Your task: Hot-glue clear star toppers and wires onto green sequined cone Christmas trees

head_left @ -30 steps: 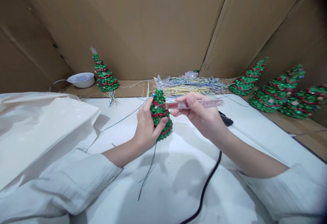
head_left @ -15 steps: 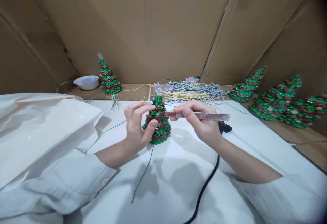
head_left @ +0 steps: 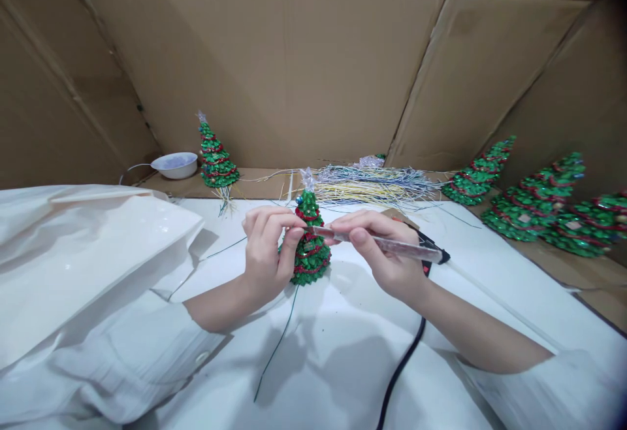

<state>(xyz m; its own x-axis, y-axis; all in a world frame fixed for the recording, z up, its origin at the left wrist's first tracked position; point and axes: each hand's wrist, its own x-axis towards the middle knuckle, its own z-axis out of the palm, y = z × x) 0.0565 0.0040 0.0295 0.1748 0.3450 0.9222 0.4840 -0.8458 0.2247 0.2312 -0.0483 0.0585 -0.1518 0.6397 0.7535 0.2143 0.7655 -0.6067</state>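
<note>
A small green beaded Christmas tree [head_left: 310, 247] with red garlands and a clear star top stands in the middle of the white table [head_left: 343, 351]. My left hand [head_left: 267, 253] is closed around its left side, fingertips on the upper part. My right hand [head_left: 382, 247] pinches a clear pen-like tool [head_left: 392, 245] with a black end, its tip touching the tree's middle. A thin green wire [head_left: 277, 345] trails down from the tree's base.
A black cable [head_left: 401, 364] runs toward me from the tool. A bundle of coloured wires [head_left: 372, 181] lies behind. One finished tree [head_left: 215, 155] and a white bowl [head_left: 174, 164] stand at back left; three trees [head_left: 533, 198] lie at right. A white bag [head_left: 88, 247] covers the left. Cardboard walls surround.
My left fingers have shifted up the tree toward the tool tip. The right hand tilted the tool so its back end points down to the right. The view has tilted slightly.
</note>
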